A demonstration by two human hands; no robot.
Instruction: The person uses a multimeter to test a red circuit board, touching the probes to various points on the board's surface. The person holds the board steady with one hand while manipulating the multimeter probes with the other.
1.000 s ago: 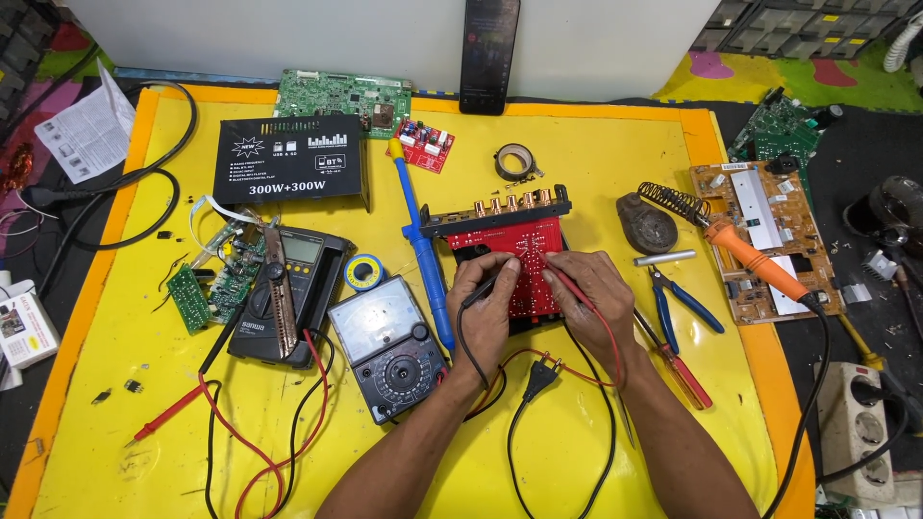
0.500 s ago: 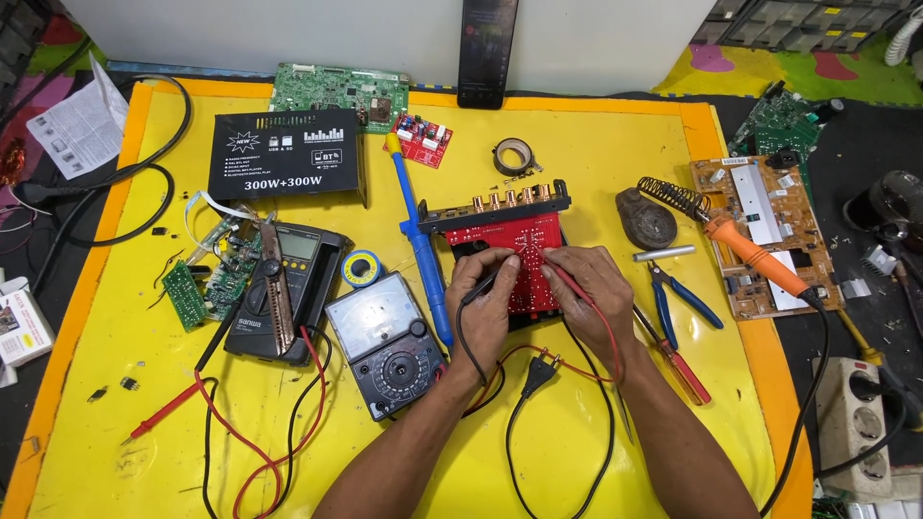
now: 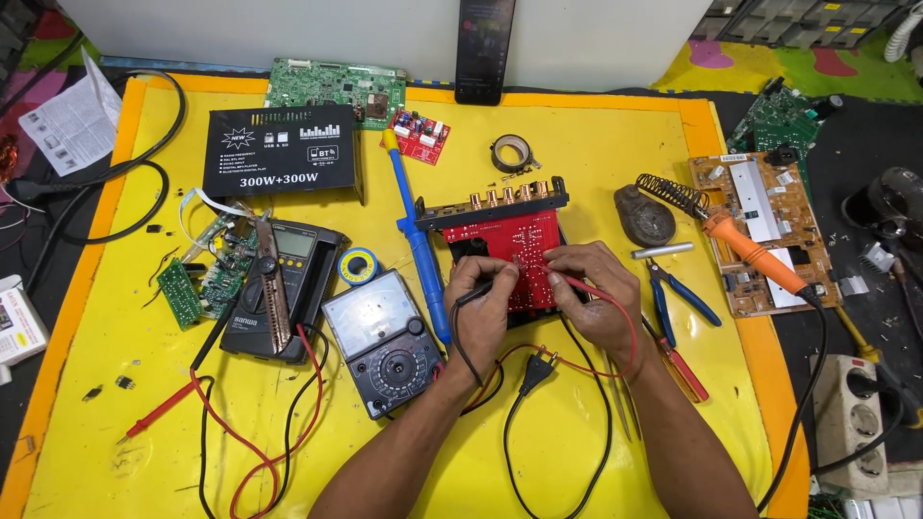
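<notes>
hands [image 3: 481, 308] on flat red board [image 3: 505, 240]

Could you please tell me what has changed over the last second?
Nothing has visibly changed. The left hand still holds the black probe and the right hand the red probe on the red board; the meter sits unmoved.

Yellow mat [image 3: 596, 144] w/ orange border [image 3: 700, 115] covers most of the bench. At 12 o'clock a white wall panel [image 3: 596, 38]. At 3 o'clock dark bench surface [image 3: 865, 144]. At 1–2 o'clock a yellow-green-pink patterned sheet [image 3: 760, 72] and grey storage bins [image 3: 798, 17]. At 9 o'clock dark surface [image 3: 19, 250]. Light even, soft shadows.
</notes>
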